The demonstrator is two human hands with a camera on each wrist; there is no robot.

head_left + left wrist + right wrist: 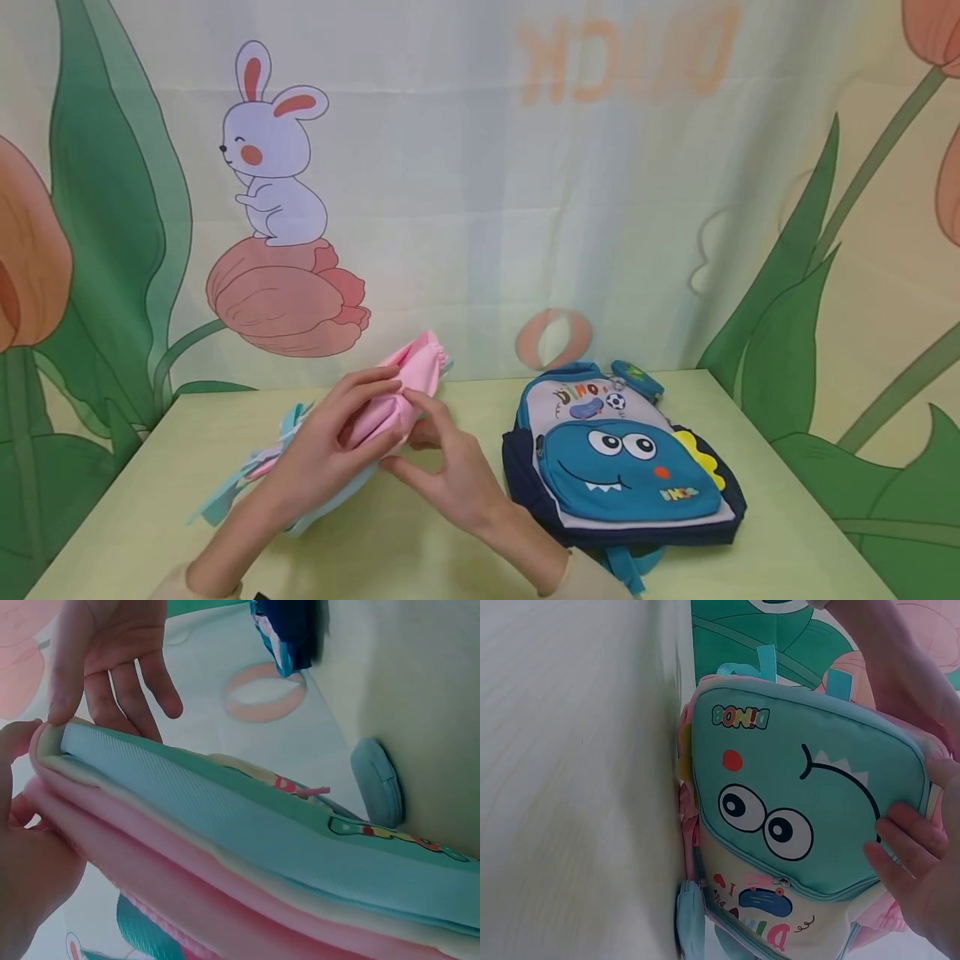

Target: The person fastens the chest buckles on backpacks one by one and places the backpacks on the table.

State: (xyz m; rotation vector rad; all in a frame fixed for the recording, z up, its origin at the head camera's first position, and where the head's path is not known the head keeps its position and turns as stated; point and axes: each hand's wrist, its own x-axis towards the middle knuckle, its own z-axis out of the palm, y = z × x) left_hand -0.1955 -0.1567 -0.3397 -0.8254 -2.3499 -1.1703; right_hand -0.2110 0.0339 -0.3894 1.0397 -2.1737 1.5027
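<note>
A pink and mint dinosaur backpack [810, 750] is held up on its side edge, its mint front facing the right wrist camera. My left hand [333, 442] grips its pink side, fingers over the fabric and thumb below. In the left wrist view the left hand [37, 877] holds the padded edge. My right hand [453, 475] holds the same edge from the other side. The right wrist view shows the right hand [922, 862] with fingertips on the mint front pocket, near the printed mouth. Part of the backpack is hidden behind the hands in the head view.
A blue and navy dinosaur backpack [630, 467] lies face up to the right on the pale table [420, 550]. A small blue pouch [637, 381] hangs at its top. Mint straps [225, 492] trail left of the hands. A printed curtain [450, 208] stands behind.
</note>
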